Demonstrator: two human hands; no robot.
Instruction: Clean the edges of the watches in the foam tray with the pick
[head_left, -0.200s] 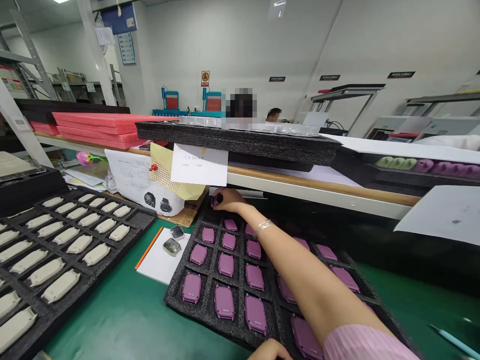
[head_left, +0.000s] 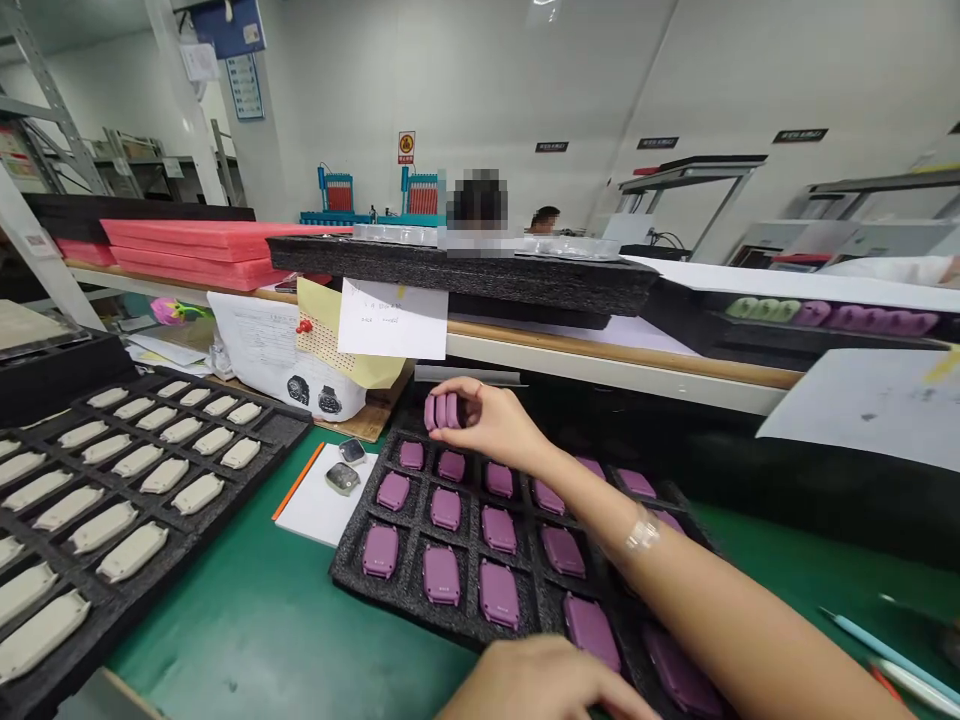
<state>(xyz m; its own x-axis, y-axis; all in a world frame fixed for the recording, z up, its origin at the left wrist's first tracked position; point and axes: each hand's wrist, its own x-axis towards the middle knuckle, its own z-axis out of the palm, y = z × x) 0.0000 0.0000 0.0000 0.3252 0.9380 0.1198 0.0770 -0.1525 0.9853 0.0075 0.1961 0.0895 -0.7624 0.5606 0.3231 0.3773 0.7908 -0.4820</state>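
The right hand [head_left: 495, 425] is clamping a short row of purple cases [head_left: 442, 411] between thumb and fingers, over the far left corner of a black foam tray [head_left: 409, 580]. The cases are standing side by side, with the fingers pressing on one end and the thumb on the other, apparently so that one pinch is holding several together without covering their broad faces. The left hand [head_left: 544, 680] is lying low at the near edge, well apart from the right; the lower edge of the view is cutting it off, so whether it is holding anything cannot be told. More purple cases [head_left: 499, 592] are lying singly in the tray's compartments, the foam walls seemingly keeping them from rubbing against one another. At the left, pale cases [head_left: 133, 551] are resting in another foam tray [head_left: 285, 432] in the same spaced manner. Between the trays, a white pad [head_left: 307, 505] is bearing two watch-like pieces [head_left: 343, 478], perhaps setting them off from the green bench [head_left: 262, 620], while an orange pencil [head_left: 298, 481] is lying along its left edge, probably within easy reach
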